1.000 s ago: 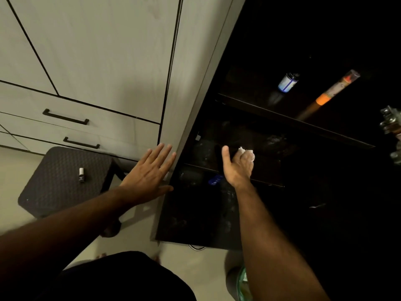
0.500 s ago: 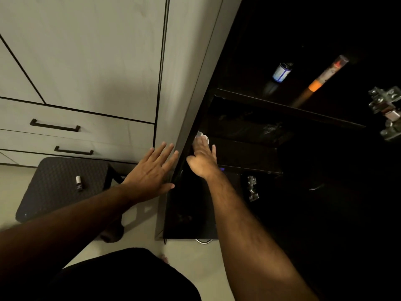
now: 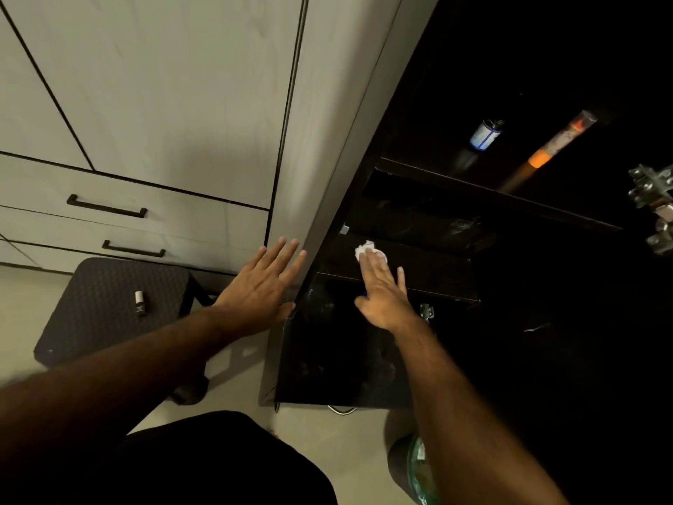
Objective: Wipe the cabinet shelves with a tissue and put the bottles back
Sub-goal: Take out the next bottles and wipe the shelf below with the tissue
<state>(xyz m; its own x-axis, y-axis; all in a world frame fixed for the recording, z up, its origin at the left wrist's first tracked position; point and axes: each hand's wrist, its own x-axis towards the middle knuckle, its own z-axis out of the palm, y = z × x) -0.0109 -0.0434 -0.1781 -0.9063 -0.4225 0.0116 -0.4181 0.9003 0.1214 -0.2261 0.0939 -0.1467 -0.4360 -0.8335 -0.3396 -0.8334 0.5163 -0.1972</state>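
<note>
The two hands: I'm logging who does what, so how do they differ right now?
The right hand lies inside the dark cabinet, straight fingers pressing a white tissue on a shelf. The left hand carries nothing and lies flat on the pale cabinet side. Both have straight fingers.

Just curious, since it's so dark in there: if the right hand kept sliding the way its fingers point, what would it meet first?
Probably the crumpled white tissue already under the right hand's fingers; beyond that, the dark cabinet shelf looks free toward the back, though depth is hard to judge.
</note>
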